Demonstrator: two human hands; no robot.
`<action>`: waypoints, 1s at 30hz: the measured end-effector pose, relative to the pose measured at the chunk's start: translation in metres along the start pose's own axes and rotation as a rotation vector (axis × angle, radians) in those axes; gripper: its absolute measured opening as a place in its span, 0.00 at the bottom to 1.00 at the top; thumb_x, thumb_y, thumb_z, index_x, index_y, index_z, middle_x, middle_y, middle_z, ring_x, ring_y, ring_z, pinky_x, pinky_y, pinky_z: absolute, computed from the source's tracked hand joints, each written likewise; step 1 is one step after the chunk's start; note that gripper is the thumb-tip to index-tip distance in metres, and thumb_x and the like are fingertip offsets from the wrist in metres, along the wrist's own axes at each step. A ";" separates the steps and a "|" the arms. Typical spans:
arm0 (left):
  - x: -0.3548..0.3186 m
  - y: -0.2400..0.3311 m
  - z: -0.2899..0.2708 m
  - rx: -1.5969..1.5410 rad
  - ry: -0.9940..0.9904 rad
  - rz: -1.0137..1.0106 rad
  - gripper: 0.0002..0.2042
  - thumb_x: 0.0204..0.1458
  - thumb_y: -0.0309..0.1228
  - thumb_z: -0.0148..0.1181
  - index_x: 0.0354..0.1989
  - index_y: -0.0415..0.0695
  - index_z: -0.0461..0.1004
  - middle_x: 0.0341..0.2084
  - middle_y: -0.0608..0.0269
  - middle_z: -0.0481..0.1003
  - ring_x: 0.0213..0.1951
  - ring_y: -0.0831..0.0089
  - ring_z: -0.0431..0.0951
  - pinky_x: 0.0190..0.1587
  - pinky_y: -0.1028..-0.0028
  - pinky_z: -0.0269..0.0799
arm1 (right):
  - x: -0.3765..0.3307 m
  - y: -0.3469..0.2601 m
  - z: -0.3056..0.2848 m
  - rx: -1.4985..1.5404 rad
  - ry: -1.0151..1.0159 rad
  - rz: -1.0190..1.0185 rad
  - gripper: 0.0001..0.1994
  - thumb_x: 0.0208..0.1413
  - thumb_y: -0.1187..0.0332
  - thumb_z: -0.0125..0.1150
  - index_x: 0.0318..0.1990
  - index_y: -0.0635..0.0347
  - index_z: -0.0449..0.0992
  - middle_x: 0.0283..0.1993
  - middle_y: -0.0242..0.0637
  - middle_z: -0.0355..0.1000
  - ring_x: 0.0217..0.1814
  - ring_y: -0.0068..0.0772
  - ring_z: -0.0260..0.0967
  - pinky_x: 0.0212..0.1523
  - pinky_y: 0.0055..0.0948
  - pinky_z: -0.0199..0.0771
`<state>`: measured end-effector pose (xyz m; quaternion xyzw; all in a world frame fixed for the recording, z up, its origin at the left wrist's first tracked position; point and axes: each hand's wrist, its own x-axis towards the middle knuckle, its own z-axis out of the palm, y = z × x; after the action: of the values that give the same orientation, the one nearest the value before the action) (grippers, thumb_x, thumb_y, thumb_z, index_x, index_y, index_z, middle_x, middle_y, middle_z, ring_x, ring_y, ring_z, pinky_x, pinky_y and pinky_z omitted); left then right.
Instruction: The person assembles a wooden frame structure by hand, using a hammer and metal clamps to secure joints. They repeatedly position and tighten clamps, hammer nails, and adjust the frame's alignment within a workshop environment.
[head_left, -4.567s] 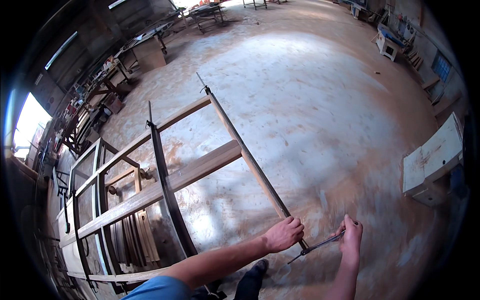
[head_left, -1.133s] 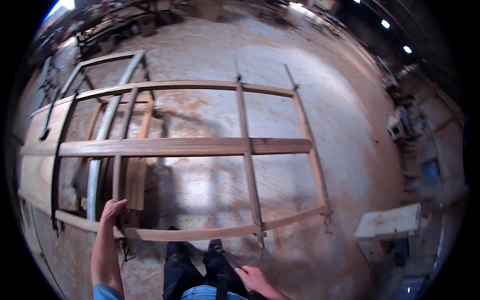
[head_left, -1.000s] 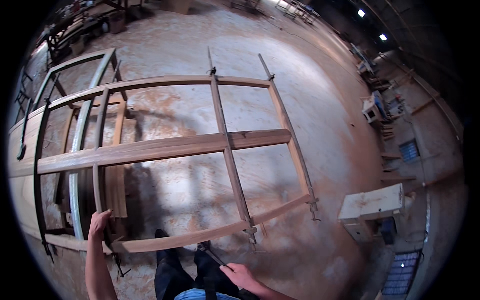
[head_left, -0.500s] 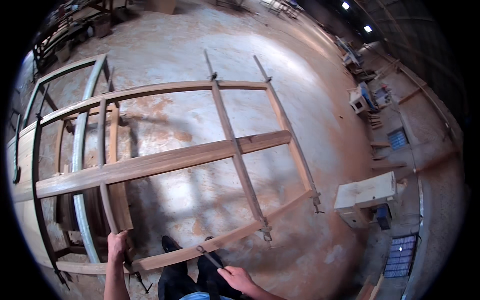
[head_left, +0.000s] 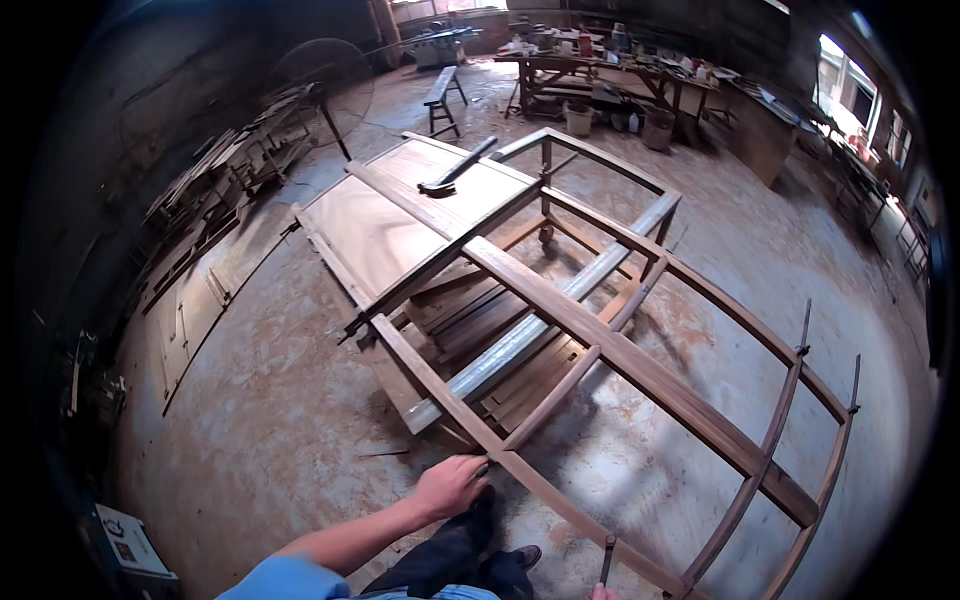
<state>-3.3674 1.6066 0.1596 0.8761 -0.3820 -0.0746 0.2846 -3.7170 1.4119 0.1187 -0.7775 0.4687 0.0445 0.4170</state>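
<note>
A large wooden frame with a broad middle rail (head_left: 640, 372) and crossbars stretches from the centre to the lower right. Its left part is a pale wood panel (head_left: 365, 213). My left hand (head_left: 452, 488) is closed beside the near rail (head_left: 560, 500), just below a crossbar's end. A small dark thing shows at its fingers, but I cannot make out what it is. At the lower edge, my right hand (head_left: 604, 593), mostly cut off, holds a slim dark metal rod (head_left: 609, 560) upright against the near rail. A hammer (head_left: 455, 170) lies on the panel.
Beneath the frame stand a pale metal-like bar (head_left: 500, 358) and stacked boards (head_left: 530, 385). Clamp bars (head_left: 805, 325) jut from the far rail. Loose wood (head_left: 215, 185) is piled at left. A cluttered workbench (head_left: 600, 68), a sawhorse (head_left: 441, 95) and buckets (head_left: 578, 118) stand behind.
My view has swung left, bringing the panel and hammer into sight. My left hand has gone from the crossbar's end to beside the near rail. My right hand still holds the rod.
</note>
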 end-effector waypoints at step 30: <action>-0.173 -0.292 -0.266 -1.208 -0.195 -0.569 0.21 0.62 0.42 0.47 0.53 0.37 0.72 0.45 0.58 0.78 0.45 0.70 0.77 0.51 0.72 0.70 | -0.091 -0.484 0.391 -0.012 -0.542 -0.830 0.11 0.58 0.62 0.58 0.37 0.60 0.78 0.29 0.46 0.73 0.30 0.48 0.73 0.33 0.36 0.73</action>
<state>-3.2119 2.0067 0.2025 0.6190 -0.0515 -0.4259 0.6579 -3.2710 1.8474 0.2011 -0.8613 -0.0059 0.0780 0.5021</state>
